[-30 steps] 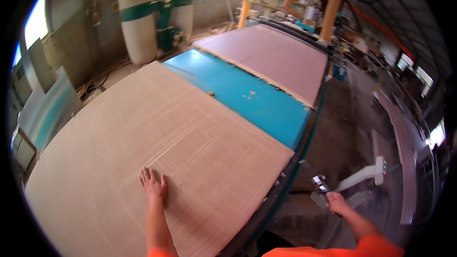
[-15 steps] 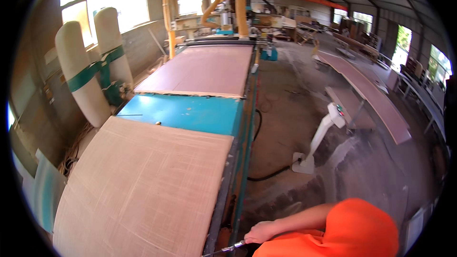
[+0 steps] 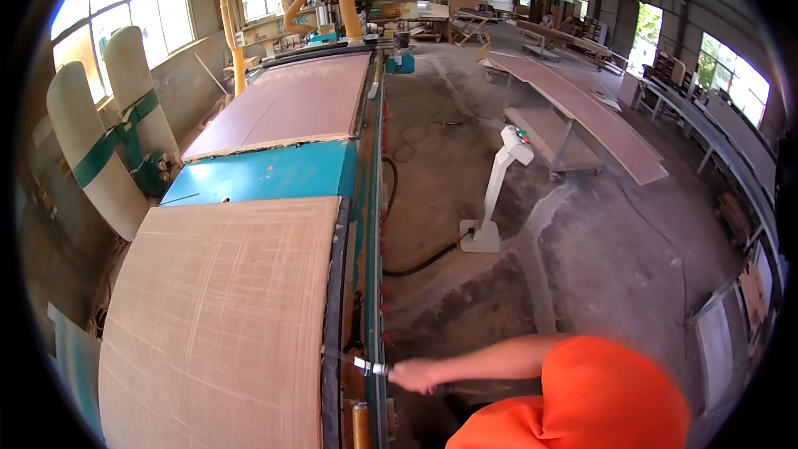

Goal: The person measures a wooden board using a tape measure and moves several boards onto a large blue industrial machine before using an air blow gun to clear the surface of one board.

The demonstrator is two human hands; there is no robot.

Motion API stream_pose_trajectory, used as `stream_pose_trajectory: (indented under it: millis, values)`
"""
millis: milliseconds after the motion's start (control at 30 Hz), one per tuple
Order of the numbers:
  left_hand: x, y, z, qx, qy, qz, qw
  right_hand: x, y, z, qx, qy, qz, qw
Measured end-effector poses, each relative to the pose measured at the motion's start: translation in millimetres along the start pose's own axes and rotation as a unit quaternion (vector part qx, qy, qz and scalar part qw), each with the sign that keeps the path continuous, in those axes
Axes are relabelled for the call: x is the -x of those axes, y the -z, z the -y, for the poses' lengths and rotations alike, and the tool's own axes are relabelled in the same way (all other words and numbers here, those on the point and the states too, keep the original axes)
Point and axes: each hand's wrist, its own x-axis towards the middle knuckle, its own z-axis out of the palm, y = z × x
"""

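My right hand (image 3: 418, 375) comes in from the right, below an orange sleeve (image 3: 611, 387). Its fingers are wrapped round a slim silver hand tool with a thin tip (image 3: 371, 367), whose exact kind I cannot make out. The tip points left at the right edge of a large tan wooden board (image 3: 220, 316), but whether it touches is unclear. That board lies on the near part of a long machine table, beside its dark side rail (image 3: 334, 316). My left hand is out of view.
Past a blue-green bed section (image 3: 266, 171) lies a pinkish board (image 3: 287, 100). A white control pedestal (image 3: 490, 191) stands on the floor to the right, with a black cable (image 3: 424, 264). Farther right is a long panel on a wheeled stand (image 3: 582, 112). Dust bags (image 3: 87, 150) stand left.
The view has swung to the right. My right hand has moved forward along the tan board's right edge with the tool, its arm stretched out more.
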Motion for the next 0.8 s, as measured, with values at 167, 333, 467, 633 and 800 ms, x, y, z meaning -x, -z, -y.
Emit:
stream_pose_trajectory:
  millis: [167,333,467,633,800]
  values:
    - [-39.6,59.0,36.4,0.367,0.063,0.32,0.871,-24.6,-43.4,40.4,0.233,0.263,-0.095,0.931]
    - [-132.1,146.4,127.5,0.753,0.183,0.414,0.478,-32.2,-29.9,77.9,-0.303,-0.008,-0.237,0.923]
    - [-90.9,53.6,148.3,0.805,0.096,0.196,0.552,-47.0,-206.9,115.4,0.207,0.257,-0.016,0.944]
    - [31.2,-131.0,174.1,0.687,0.274,0.349,0.576,-109.2,-265.5,201.0,0.451,0.377,0.095,0.803]
    - [55.8,-181.9,194.3,0.617,0.302,0.42,0.593,-222.4,-181.5,293.2,-0.015,-0.016,-0.274,0.962]
